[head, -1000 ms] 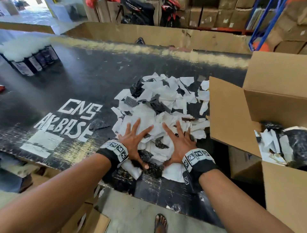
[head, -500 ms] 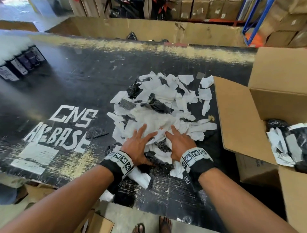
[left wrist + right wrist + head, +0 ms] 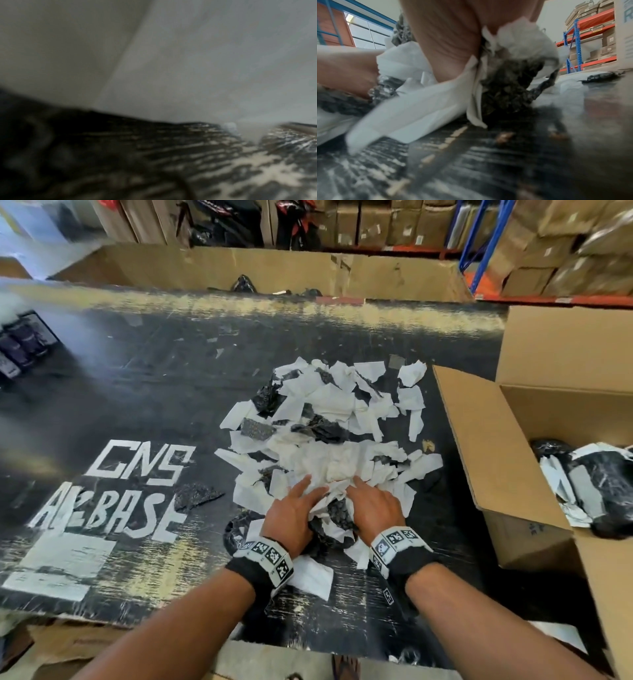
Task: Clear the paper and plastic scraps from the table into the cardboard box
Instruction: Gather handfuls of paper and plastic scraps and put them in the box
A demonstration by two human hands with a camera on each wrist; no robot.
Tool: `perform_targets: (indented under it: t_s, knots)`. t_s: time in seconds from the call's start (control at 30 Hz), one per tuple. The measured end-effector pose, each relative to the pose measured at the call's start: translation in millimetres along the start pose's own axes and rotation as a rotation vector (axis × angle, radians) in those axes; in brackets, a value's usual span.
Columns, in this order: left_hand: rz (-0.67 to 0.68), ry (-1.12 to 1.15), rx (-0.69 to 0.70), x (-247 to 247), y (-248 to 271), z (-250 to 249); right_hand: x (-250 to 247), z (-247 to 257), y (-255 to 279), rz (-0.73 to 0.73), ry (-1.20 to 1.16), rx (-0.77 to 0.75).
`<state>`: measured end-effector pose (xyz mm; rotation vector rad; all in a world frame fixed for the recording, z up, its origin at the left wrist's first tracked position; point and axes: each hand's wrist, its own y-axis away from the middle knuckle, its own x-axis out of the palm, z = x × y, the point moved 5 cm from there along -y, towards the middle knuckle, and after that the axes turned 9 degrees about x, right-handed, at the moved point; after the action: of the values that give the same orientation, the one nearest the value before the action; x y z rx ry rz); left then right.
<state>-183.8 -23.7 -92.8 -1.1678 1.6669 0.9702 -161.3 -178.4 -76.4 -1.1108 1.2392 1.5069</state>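
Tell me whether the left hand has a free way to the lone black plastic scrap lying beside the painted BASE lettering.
Probably yes: the black plastic scrap lies alone on bare table, just left of the left hand, nothing between. That hand is busy scooping the scrap pile, though.

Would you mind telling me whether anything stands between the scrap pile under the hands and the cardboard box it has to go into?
Only the cardboard box's own open flap, which stands up between the scrap pile and the box opening. The table between shows no other obstacle.
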Motion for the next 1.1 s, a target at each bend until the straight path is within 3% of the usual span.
perform_targets:
  t_s: [0.23, 0.47, 1.1]
  knots:
    - [-0.148, 0.18, 0.042, -34, 11, 5, -21, 11, 7, -0.152, -0.069, 0.018]
    - [-0.318, 0.219, 0.132, -89, 25, 4, -63, 30, 13, -0.265, -0.123, -0.014]
    - [-0.453, 0.136, 0.205, -176, 57, 1, -142, 71, 50, -0.449, -0.201, -0.015]
